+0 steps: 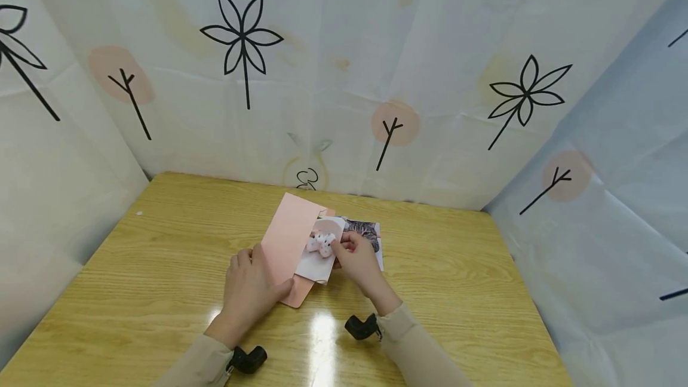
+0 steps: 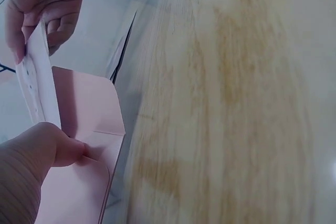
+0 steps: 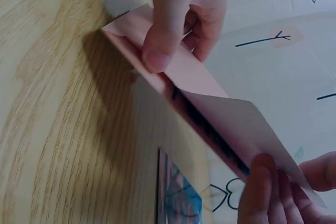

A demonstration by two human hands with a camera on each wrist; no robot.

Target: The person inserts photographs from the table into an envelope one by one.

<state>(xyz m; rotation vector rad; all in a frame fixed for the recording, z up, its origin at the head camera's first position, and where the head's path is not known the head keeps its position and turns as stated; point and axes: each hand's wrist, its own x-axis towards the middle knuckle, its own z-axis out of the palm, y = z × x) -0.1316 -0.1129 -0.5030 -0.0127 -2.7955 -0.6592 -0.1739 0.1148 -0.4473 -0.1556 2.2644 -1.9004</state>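
A pink paper envelope (image 1: 290, 232) is held up at a tilt over the table by my left hand (image 1: 248, 288). My left thumb (image 2: 52, 145) presses on its front near the mouth, and the flap (image 2: 89, 100) stands open. A card or photo (image 1: 312, 266), printed with a white spotted figure, sticks partly out of the mouth; its left part is hidden by the envelope's front. My right hand (image 1: 359, 261) pinches the free edge of this card between thumb and fingers. In the right wrist view, the card's pale back (image 3: 241, 121) shows slightly bent, with something dark inside the envelope beneath it.
Just behind my right hand lies another picture (image 1: 367, 232) with a grey striped cat on it. One or more glossy pictures (image 3: 181, 195) appear on the table in the right wrist view. A wooden table (image 1: 457, 291) reaches back to a patterned cloth (image 1: 333, 76).
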